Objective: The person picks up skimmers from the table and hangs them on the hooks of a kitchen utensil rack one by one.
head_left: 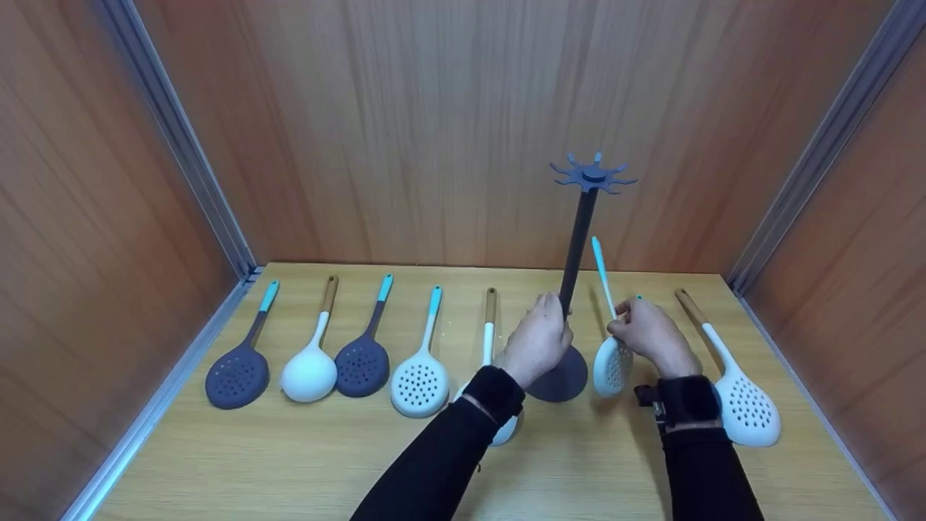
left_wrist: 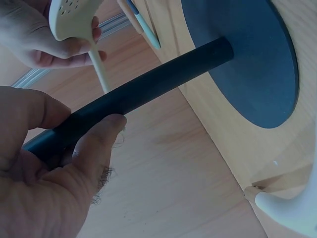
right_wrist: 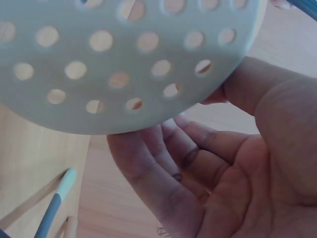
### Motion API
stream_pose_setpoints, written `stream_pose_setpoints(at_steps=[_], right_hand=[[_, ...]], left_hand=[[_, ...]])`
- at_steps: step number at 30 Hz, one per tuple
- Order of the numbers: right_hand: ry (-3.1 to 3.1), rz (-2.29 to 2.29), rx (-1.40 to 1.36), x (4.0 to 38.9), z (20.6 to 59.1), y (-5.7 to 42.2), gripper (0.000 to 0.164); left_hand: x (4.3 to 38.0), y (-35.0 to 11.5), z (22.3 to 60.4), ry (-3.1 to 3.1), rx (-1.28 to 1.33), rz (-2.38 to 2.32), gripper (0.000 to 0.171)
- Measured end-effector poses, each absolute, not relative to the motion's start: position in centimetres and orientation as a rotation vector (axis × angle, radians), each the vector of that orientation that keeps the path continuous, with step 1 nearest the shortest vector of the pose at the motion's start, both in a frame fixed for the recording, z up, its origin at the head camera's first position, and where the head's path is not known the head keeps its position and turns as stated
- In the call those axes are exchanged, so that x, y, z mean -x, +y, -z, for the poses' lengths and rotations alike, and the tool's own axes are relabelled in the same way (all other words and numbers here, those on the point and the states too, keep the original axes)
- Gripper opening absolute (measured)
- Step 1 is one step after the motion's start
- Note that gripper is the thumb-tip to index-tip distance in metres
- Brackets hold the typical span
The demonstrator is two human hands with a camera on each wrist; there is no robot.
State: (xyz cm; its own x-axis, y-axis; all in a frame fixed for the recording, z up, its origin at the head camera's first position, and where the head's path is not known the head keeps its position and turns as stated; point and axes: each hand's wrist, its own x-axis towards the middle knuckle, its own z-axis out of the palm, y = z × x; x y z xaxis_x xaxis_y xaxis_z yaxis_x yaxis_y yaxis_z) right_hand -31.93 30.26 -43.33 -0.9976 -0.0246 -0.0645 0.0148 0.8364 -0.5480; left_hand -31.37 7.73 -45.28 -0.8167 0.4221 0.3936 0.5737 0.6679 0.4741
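Observation:
My left hand grips the black pole of a utensil rack, which has a star-shaped ring of hooks on top and a round base. The rack leans slightly right in the head view. To its right, my right hand pinches a white skimmer with a turquoise handle where the head meets the shaft. The handle points upward and the perforated head hangs low. Close up in the right wrist view, the thumb and fingers lie at the skimmer's edge.
Left of the rack lie a dark skimmer, a white ladle, another dark skimmer and a white skimmer. My left arm partly covers a wooden-handled white utensil. Another white skimmer lies far right. Wooden walls enclose the table.

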Motion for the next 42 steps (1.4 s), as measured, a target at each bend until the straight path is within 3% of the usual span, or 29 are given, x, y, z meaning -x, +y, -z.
stream_pose_setpoints(at_steps=[42], right_hand=[[3.233,1.231,-0.023,30.9,40.7,28.7,0.041]], left_hand=[[31.6,7.3,45.6,-2.643,0.773,0.911,0.018]])
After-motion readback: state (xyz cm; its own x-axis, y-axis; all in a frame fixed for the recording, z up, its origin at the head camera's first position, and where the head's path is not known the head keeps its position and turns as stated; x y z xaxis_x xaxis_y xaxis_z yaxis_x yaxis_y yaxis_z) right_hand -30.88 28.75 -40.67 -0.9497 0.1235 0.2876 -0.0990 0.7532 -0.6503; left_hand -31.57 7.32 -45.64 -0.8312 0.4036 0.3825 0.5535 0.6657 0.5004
